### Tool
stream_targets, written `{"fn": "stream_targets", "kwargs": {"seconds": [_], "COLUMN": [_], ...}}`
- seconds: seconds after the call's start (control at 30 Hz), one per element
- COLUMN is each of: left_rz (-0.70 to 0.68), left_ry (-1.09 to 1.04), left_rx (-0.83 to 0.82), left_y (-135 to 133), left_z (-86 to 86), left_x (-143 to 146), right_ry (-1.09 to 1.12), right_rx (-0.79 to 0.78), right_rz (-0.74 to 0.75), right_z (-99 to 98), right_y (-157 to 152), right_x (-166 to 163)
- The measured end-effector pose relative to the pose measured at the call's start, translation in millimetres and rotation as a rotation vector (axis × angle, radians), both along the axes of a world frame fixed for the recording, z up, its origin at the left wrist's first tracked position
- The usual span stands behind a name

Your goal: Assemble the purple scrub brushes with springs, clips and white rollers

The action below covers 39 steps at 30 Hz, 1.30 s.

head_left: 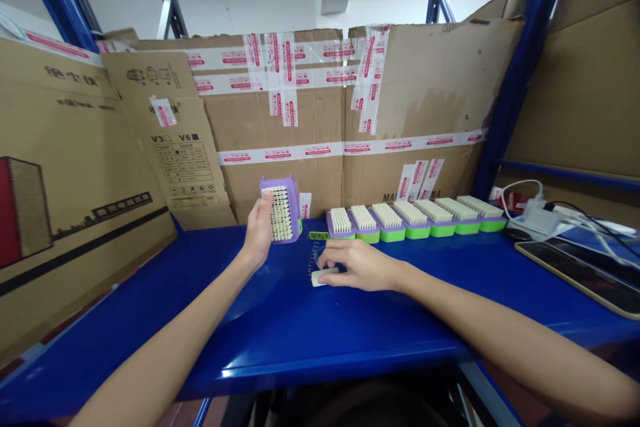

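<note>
My left hand (259, 230) is closed around a scrubbing brush (284, 210) with a purple body and cream bristles. It is held upright above the blue tabletop, thumb on the bristle side and bristles facing me. Lower and to the right, my right hand (363, 263) hovers close over the table with its fingers bent and thumb apart from them. The thumb lies over a small white block (319, 277). Beside those fingertips, small dark screw-like pieces (312, 263) are strewn in a line. A flat green piece (319, 236) lies just behind them.
Several similar brushes (410, 213) with green lower parts stand bristles up in a row at the back right. A phone (580, 277) and a white charger with cables (540, 213) lie far right. Taped cardboard (280, 120) walls the back and sides of the blue shelf (280, 333).
</note>
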<state>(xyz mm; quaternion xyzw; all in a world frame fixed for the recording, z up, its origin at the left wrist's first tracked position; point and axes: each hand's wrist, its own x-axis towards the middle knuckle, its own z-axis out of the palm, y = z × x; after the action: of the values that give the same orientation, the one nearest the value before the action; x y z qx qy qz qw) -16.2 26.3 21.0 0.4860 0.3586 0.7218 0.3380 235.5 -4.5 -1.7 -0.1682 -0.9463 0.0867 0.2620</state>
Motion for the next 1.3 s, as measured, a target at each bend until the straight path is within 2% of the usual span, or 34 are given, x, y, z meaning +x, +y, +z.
{"fn": "stream_targets", "kwargs": {"seconds": [0.2,0.4,0.5,0.6,0.67,1.07,1.3], "left_rz": [-0.035,-0.049,-0.093,-0.160,-0.155,-0.058,0.001], "left_ry": [0.079,0.178,0.159,0.049,0.014,0.165,0.295], "left_rx": [0.049,0.092,0.087,0.060,0.050,0.088,0.131], "left_y": [-2.7,-10.0,-9.2,-6.1,-5.2,-9.8,-9.5], "left_z": [-1.1,-2.1,-3.2,-4.4,-4.9,1.4,-1.3], "left_x": [1.5,3.5,6.1,8.4,9.5,11.4,8.0], "right_ry": [-0.092,-0.265,-0.317,-0.343,-0.347,-0.296,-0.138], "right_rx": [0.056,0.275,0.330,0.335,0.326,0.320,0.337], "right_rz": [-0.040,-0.149,-0.183,-0.195,-0.193,-0.200,-0.175], "right_z": [-3.3,-2.6,-2.7,-2.4,-1.9,4.2,4.0], "right_y": [1.3,-1.7,-3.1,-3.8,-4.0,-11.2,-7.5], "right_x": [0.6,-1.2,-2.9,-3.4,-3.1,-6.3,-1.8]}}
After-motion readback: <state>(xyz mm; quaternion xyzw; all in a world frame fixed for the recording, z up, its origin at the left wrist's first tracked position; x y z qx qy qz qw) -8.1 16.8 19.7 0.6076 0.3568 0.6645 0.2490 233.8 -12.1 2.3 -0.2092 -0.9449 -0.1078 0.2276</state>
